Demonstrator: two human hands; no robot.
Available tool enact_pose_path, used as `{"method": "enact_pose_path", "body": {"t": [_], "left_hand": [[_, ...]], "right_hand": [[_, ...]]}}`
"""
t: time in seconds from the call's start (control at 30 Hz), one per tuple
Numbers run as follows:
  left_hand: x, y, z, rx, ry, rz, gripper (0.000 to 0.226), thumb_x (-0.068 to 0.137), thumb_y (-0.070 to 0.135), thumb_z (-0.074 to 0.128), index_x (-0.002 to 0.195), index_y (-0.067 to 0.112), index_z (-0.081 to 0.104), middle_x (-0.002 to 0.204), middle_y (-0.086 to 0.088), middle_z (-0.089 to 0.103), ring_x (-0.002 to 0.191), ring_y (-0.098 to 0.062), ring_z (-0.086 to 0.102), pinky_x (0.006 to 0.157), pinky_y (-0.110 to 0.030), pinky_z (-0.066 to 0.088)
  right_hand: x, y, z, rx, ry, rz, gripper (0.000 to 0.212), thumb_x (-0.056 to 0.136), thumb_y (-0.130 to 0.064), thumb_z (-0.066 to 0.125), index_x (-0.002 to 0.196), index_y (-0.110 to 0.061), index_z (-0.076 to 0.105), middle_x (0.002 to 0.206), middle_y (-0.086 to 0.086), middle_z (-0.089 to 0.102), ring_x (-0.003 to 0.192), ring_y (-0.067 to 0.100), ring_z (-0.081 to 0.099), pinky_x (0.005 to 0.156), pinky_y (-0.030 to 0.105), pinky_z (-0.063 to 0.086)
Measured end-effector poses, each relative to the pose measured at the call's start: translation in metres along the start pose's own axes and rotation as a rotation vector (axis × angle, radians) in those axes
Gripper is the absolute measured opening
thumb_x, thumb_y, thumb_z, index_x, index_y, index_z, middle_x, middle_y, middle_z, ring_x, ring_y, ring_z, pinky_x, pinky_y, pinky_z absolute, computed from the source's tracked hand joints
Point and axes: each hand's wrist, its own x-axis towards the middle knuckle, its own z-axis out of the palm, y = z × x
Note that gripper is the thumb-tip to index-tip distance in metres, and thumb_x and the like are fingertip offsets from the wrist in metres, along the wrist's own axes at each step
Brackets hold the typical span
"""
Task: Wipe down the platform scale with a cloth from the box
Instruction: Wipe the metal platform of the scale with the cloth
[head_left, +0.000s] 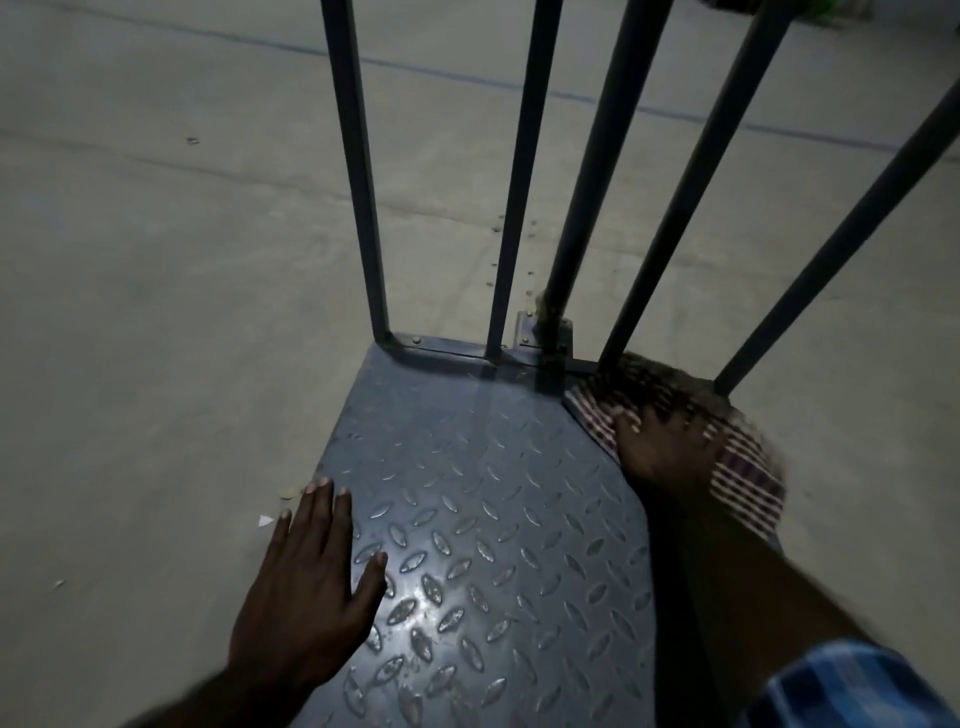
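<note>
No text, label, brand or number can be read anywhere (the scale (493, 519) shows only its raised tread pattern).

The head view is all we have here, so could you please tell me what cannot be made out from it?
- Cloth: motion-blurred, partly under the right hand.
- Upright bars: tops cut off by the top edge; no display visible.
- Platform scale: near end cut off by the bottom edge.
- Box: not in view.
- Left hand lies flat.

A dusty grey concrete floor (171, 291) with faint cracks surrounds everything. A small white scrap (265, 520) lies on it, and a tiny dark fleck (192, 140) farther off.
</note>
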Motion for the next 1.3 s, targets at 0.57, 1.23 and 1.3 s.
{"method": "enact_pose_path", "body": {"t": [0.57,1.23,1.3], "left_hand": [[0.001,-0.001,-0.004,0.001,-0.032,-0.004,0.09,0.085,0.072,0.002,0.154,0.015,0.003,0.162,-0.005,-0.004,0.149,-0.014,-0.006,0.118,-0.031,-0.007],[0.075,0.003,-0.07,0.136,-0.604,0.06,0.057,0.088,0.047,0.06,0.126,0.006,0.046,0.131,-0.018,0.045,0.119,-0.033,0.049,0.095,-0.033,0.04],[0.084,-0.001,-0.066,0.076,-0.585,0.021,0.058,0.088,0.045,0.061,0.126,0.004,0.046,0.13,-0.02,0.047,0.119,-0.036,0.049,0.095,-0.034,0.04]], "right_hand": [[-0.107,-0.109,0.014,0.128,-0.074,-0.548,0.065,0.092,-0.071,0.025,0.151,-0.048,0.01,0.164,-0.002,-0.001,0.15,0.024,-0.004,0.118,0.054,-0.009],[-0.174,-0.117,0.006,0.131,-0.149,-0.438,0.065,0.094,-0.062,0.036,0.152,-0.043,0.013,0.164,0.008,0.003,0.149,0.033,0.001,0.115,0.063,0.005],[-0.166,-0.127,0.004,0.131,-0.159,-0.441,0.064,0.095,-0.062,0.035,0.152,-0.042,0.012,0.164,0.009,0.002,0.149,0.034,0.0,0.115,0.063,0.004]]}}
